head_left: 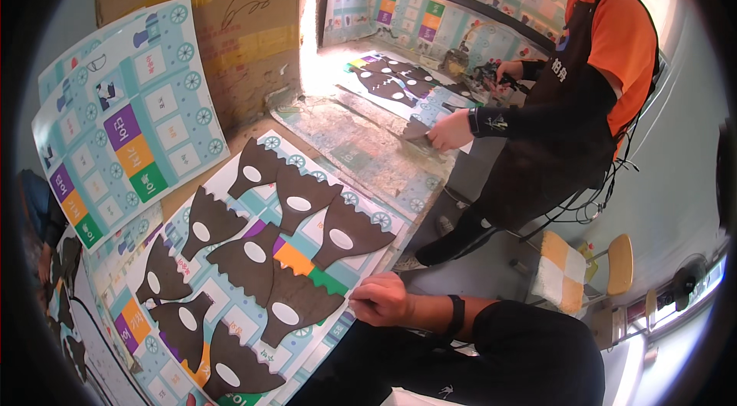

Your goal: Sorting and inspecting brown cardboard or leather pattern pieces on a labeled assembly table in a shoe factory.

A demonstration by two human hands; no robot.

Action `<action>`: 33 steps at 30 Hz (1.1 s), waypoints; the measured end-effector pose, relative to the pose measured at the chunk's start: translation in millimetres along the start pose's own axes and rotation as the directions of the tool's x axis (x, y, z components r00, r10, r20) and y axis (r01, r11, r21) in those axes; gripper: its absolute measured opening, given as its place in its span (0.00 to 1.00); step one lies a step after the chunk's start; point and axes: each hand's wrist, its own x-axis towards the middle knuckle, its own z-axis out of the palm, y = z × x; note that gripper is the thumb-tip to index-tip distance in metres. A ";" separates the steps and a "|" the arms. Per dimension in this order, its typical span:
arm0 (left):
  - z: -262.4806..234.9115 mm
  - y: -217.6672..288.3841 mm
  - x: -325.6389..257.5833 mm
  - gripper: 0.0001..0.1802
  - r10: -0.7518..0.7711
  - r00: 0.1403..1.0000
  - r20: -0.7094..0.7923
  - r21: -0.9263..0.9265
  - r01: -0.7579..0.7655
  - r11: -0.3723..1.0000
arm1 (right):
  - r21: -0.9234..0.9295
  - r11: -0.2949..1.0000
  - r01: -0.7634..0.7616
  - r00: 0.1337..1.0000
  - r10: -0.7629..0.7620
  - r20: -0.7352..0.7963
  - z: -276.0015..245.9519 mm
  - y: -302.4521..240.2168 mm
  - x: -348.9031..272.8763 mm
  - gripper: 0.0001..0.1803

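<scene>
A printed sheet [328, 281] in pale blue, purple, orange and green spreads in front of me. Several dark brown fan-shaped pieces [244, 269] lie on it, each with a wavy wide edge and a white oval. My right hand [381, 299] is closed at the sheet's right edge, with thumb and fingers pinched together there. Of my left hand [198, 401] only some fingertips show, at the sheet's near edge by the bottom of the view. The rest of that hand is out of sight.
Another printed sheet [165, 118] leans by a cardboard box [203, 30] at the left. Across a worn work surface [361, 137], a co-worker in an orange shirt and dark apron [537, 130] handles a dark piece beside more pieces [395, 80]. A chair [564, 272] stands at the right.
</scene>
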 end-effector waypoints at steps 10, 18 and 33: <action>-3.2 -0.8 -5.8 0.21 -0.025 1.000 -0.013 -0.009 0.025 1.000 | -0.012 1.000 -0.020 1.000 0.020 0.008 5.0 -1.4 -2.7 0.09; 3.0 -83.9 -8.0 0.19 -0.063 0.998 0.019 -0.302 0.066 0.951 | -0.159 0.987 -0.023 1.000 0.019 -0.023 29.9 -30.6 -16.0 0.05; -49.3 -96.0 -26.3 0.18 0.044 0.999 -0.015 -0.215 -0.046 0.976 | -0.206 0.978 0.033 0.998 -0.021 0.061 36.5 -75.1 -40.8 0.05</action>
